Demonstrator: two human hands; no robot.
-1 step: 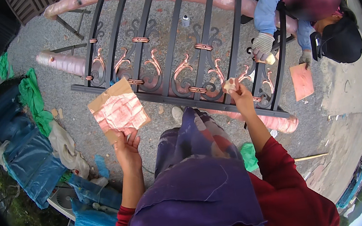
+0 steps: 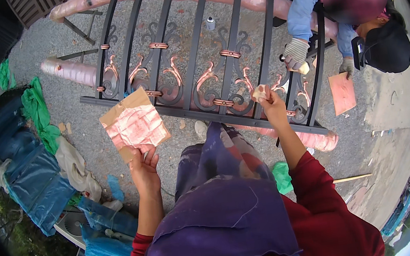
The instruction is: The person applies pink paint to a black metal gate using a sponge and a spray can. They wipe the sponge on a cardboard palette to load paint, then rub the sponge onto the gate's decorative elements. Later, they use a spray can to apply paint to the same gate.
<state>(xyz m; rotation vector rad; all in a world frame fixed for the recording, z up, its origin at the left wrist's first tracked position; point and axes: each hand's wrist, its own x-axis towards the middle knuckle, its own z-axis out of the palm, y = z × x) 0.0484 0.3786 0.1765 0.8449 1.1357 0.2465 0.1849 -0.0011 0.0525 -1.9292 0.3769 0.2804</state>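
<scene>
My left hand (image 2: pixel 143 167) grips the lower edge of a square piece of cardboard (image 2: pixel 134 125), its face smeared with shiny copper-pink paint. In my right hand (image 2: pixel 272 105) a small pale sponge pad (image 2: pixel 261 93), stained pink, is pinched between thumb and fingers. It is at the lower rail of a black metal railing (image 2: pixel 176 109), close to a copper-coloured leaf scroll (image 2: pixel 245 81); whether it touches the metal I cannot tell. Collars (image 2: pixel 230 53) and leaf tips on the railing are copper-coloured, while its bars and curls are black.
Plastic-wrapped pink supports (image 2: pixel 71 73) hold up the railing. Across its right end a co-worker's gloved hand (image 2: pixel 297 54) has a pale pad; the other holds a pink-coated card (image 2: pixel 342 93). A small can (image 2: pixel 210 22) stands beneath the bars. Blue sheeting (image 2: pixel 34 178) lies left.
The pad in my right hand has tilted slightly at the railing. The co-worker's gloved hand with the pale pad has shifted a little. My left hand and the cardboard stay put.
</scene>
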